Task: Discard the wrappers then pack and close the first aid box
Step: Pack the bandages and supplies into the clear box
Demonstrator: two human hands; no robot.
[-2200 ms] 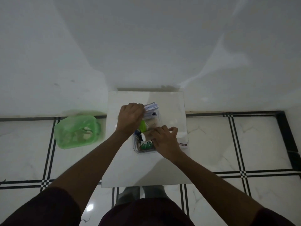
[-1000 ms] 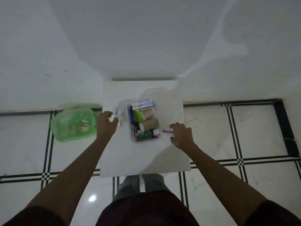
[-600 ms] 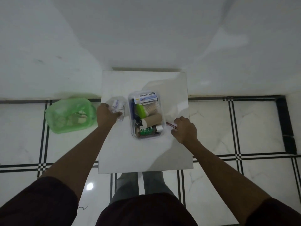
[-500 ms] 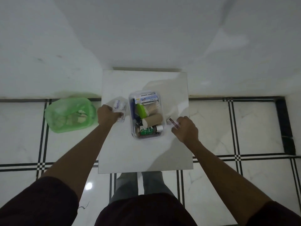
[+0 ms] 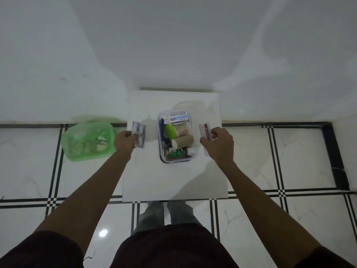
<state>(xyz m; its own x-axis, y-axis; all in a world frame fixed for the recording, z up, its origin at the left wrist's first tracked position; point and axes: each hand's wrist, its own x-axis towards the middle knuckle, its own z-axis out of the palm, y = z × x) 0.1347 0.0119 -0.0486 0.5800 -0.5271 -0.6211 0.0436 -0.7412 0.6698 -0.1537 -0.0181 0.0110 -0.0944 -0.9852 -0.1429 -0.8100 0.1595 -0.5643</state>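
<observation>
The left hand (image 5: 125,141) pinches a clear packet (image 5: 138,135) between closed fingers, left of the open box (image 5: 175,136). The right hand (image 5: 218,143) grips a white-and-maroon carton (image 5: 205,132), just right of the box on the table (image 5: 173,180). A green bag (image 5: 87,141) sits on the floor.

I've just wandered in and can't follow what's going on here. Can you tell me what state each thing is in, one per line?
First aid box: open, no lid on, packed with supplies.
Green bag: open, on the floor, scraps inside.
Left hand: shut on clear packets.
Right hand: shut on a long white-and-red carton.
Table: holds the box.
</observation>
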